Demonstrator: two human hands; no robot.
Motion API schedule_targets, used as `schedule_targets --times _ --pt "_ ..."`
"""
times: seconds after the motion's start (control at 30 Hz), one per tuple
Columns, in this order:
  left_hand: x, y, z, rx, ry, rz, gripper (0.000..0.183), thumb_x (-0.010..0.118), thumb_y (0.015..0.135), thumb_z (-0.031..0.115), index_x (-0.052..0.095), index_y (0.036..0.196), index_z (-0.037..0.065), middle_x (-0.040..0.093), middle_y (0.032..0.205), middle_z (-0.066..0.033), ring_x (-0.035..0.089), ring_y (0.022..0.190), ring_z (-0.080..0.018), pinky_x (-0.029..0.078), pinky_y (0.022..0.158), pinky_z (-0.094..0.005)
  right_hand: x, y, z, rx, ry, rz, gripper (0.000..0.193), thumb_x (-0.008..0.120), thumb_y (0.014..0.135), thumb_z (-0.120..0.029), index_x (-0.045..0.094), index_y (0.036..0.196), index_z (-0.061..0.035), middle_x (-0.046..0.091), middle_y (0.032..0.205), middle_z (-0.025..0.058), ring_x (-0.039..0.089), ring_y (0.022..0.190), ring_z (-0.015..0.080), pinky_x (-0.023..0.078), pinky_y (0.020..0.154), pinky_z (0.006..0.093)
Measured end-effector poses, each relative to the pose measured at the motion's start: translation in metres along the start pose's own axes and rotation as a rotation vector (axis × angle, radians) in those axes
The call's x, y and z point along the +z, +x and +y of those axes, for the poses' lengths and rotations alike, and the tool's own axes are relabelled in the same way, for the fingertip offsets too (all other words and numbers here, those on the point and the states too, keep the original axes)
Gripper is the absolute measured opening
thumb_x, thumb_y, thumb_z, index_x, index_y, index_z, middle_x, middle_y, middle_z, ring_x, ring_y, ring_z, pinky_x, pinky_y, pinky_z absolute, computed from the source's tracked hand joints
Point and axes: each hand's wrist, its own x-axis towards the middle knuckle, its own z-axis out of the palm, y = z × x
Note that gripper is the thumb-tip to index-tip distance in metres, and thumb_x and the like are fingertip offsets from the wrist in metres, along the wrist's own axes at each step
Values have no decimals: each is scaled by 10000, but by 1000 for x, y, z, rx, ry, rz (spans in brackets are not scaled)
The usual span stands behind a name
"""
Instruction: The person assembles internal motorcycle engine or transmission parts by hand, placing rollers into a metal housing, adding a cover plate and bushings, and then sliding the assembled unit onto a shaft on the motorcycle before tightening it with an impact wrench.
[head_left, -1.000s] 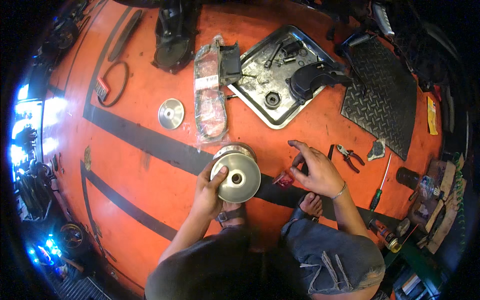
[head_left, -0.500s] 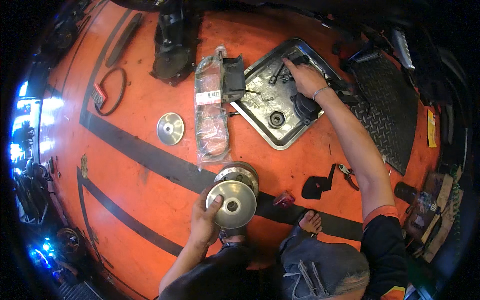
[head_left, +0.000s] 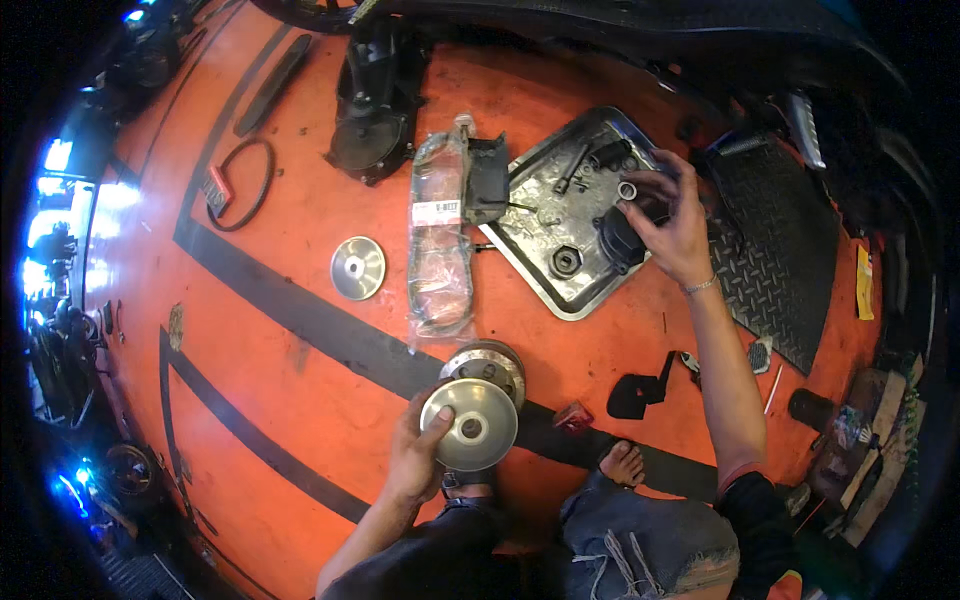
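- The left hand (head_left: 415, 450) is clamped on the rim of a round, shallow-dished silver metal disc (head_left: 492, 425), thumb across its face, other fingers hidden behind; this grip seems meant to leave the centre hole unobstructed.
- The right hand (head_left: 682, 222) pinches a small silver metal ring (head_left: 627, 191) between thumb and fingertips, above the shiny rectangular metal tray (head_left: 580, 312), probably so that its opening stays visible.
- A darker round metal drum (head_left: 488, 358) sits just beyond the held disc, partly covered by it; whether they touch, I cannot tell.
- A second silver metal disc (head_left: 357, 268) lies apart on the orange floor (head_left: 290, 320), perhaps to keep its face clean.
- The tray carries a dark hexagonal metal part (head_left: 566, 262), likely to stop small pieces straying.
- Writing: a white label (head_left: 437, 213) with dark print marks the long clear plastic bag (head_left: 437, 280); pale lettering shows on the red sleeve (head_left: 217, 188) around a black looped belt (head_left: 268, 182).
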Motion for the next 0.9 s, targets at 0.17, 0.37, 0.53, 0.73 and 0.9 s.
schedule_targets --times 0.17,0.37,0.53,0.73,0.9 --pt "10 0 -2 0 6 -47 490 608 965 182 445 1351 -73 591 1220 -196 614 1079 -242 529 894 -357 -20 -44 -66 150 545 119 602 638 862 76 331 1355 -79 605 1167 179 645 1102 314 562 900 352" --pt "24 -4 -5 -13 -2 -101 446 616 952 187 489 1301 -61 620 1172 -170 643 1043 -245 543 887 -363 -27 -81 -96 308 1277 105 579 624 881 31 342 1363 -122 599 1193 209 608 1146 428 568 941 459" --pt "26 -8 -5 -32 -64 -138 432 582 967 123 458 1337 -61 606 1211 -174 628 1082 -255 533 915 -378 -31 -103 -110 283 1336 39 648 627 860 34 320 1411 -114 559 1216 167 584 1180 430 588 922 433" --pt "30 -11 -7 -8 -113 -187 446 599 958 124 457 1332 -73 615 1208 -182 640 1082 -260 550 914 -398 -30 -114 -132 155 1105 41 712 628 825 91 265 1406 -101 556 1177 182 611 1149 392 556 952 460" --pt "32 -13 -9 -17 -85 -181 452 599 955 126 452 1336 -68 613 1211 -180 637 1093 -265 548 920 -392 -26 -123 -150 -21 694 105 753 632 785 151 218 1376 -67 609 1123 227 658 1055 285 534 958 410"
